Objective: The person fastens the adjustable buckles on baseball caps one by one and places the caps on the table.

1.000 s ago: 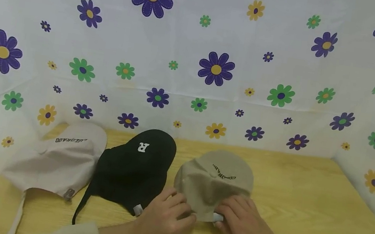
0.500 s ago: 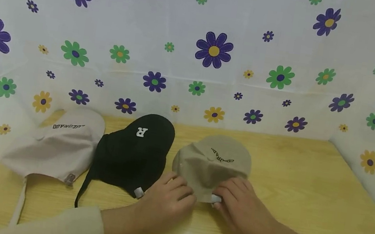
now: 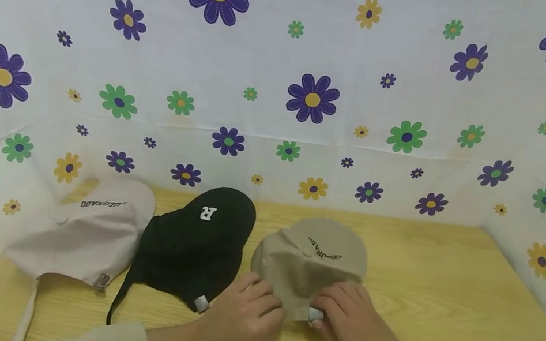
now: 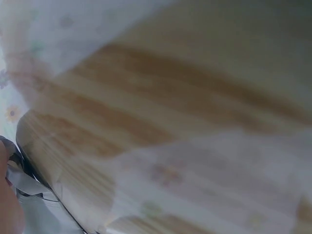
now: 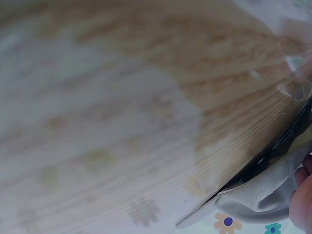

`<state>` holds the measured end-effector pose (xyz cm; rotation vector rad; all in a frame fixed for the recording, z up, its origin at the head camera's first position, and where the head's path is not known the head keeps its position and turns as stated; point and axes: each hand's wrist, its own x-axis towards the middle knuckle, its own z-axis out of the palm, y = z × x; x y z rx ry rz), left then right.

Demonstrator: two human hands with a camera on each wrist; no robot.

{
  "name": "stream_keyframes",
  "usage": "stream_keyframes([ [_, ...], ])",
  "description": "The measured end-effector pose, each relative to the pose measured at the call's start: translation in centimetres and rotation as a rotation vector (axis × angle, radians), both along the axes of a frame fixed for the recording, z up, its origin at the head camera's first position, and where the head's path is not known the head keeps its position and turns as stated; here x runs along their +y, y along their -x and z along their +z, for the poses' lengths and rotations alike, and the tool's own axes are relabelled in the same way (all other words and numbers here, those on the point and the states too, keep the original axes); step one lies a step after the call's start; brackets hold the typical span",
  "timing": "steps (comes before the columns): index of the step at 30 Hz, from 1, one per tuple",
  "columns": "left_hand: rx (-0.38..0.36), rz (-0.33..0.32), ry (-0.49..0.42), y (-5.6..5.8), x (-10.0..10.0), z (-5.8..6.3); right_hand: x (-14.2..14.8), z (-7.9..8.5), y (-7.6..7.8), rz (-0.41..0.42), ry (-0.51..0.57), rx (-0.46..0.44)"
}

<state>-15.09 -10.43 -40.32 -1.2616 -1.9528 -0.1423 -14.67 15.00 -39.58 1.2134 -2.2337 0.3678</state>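
Note:
A beige cap [image 3: 287,254] with dark lettering on its front lies on the table, brim pointing away. My left hand [image 3: 245,309] pinches its near-left edge with curled fingers. On the near-right side my right hand [image 3: 361,323] grips the edge beside a silvery buckle [image 3: 315,314]. The thumbs are mostly hidden. In the right wrist view, fingertips [image 5: 301,195] touch the pale fabric of the cap [image 5: 258,195]. In the left wrist view only part of the left hand [image 4: 10,207] shows at the margin, next to the cap's fabric [image 4: 27,183].
A black cap [image 3: 194,247] with a white R lies just left of my left hand, its strap hanging toward me. Further left is a pale pinkish cap [image 3: 80,236] with lettering. Flower-printed cloth [image 3: 279,55] stands behind and beside the wooden table [image 3: 445,288].
The head view dips and returns, so everything shifts up and back down. Both hands keep their hold on the beige cap. Slightly more of the buckle shows beside my right fingers.

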Motion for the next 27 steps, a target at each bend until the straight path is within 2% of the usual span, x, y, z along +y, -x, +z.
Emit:
stream_keyframes([
  [8, -0.027, -0.001, -0.006, -0.8, 0.1, -0.7, -0.1, -0.8, -0.9, -0.009, -0.008, -0.041],
  [14, -0.034, -0.011, -0.020, -0.3, 0.4, -0.2, 0.1, -0.4, -0.5, -0.047, -0.051, -0.118],
  [21, 0.002, 0.013, 0.032, 0.6, 0.8, 0.9, 0.4, 0.6, 0.4, -0.029, -0.029, -0.104],
  [27, 0.000, -0.012, 0.030, 0.0, 0.5, 0.3, 0.3, 0.2, -0.2, -0.016, -0.039, -0.123],
])
